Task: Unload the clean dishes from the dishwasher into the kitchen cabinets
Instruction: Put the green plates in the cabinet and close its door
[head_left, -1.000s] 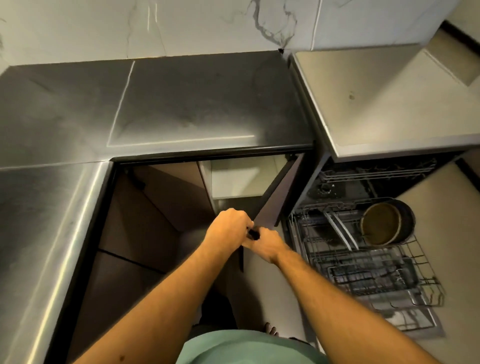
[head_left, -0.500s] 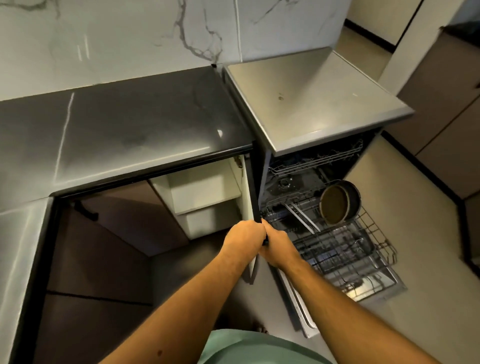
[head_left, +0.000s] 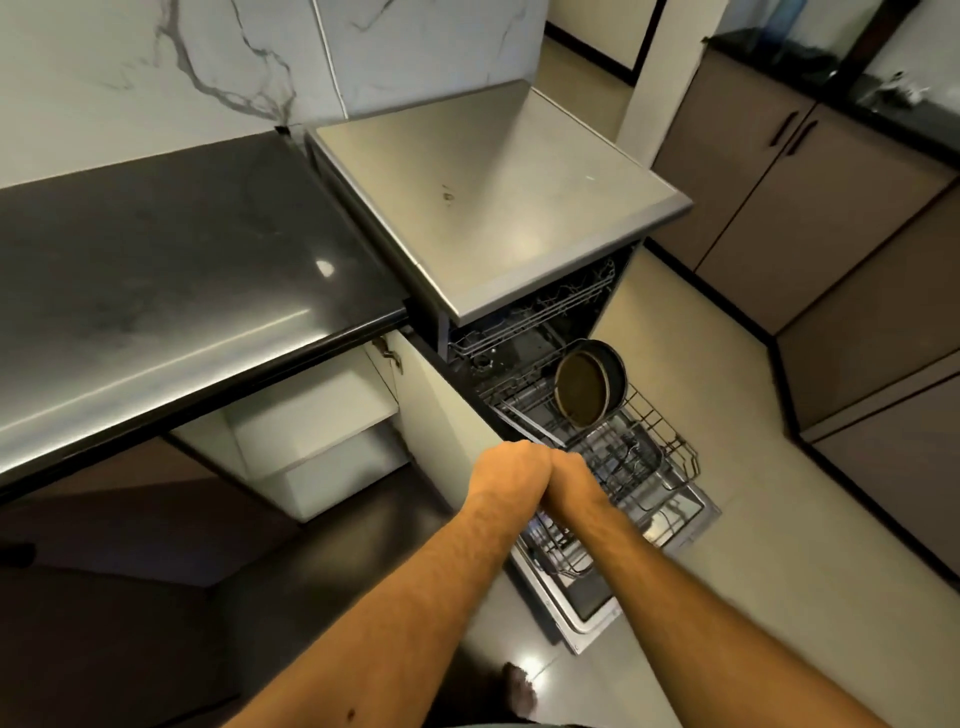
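The open dishwasher has its lower rack pulled out over the lowered door. A dark round pan stands on edge at the rack's back. To its left the cabinet door is swung open, its cream inner face showing. My left hand and my right hand are pressed together, both gripping the door's outer top corner. Behind the door lies a white shelf with nothing visible on it. The upper rack sits inside the machine.
A black countertop runs along the left above the cabinet. Brown floor cabinets line the right side across a beige floor. My foot stands by the dishwasher door's near corner.
Both hands have swung the cabinet door wider open toward the dishwasher, so its inner face and the shelf show more. My view has turned right.
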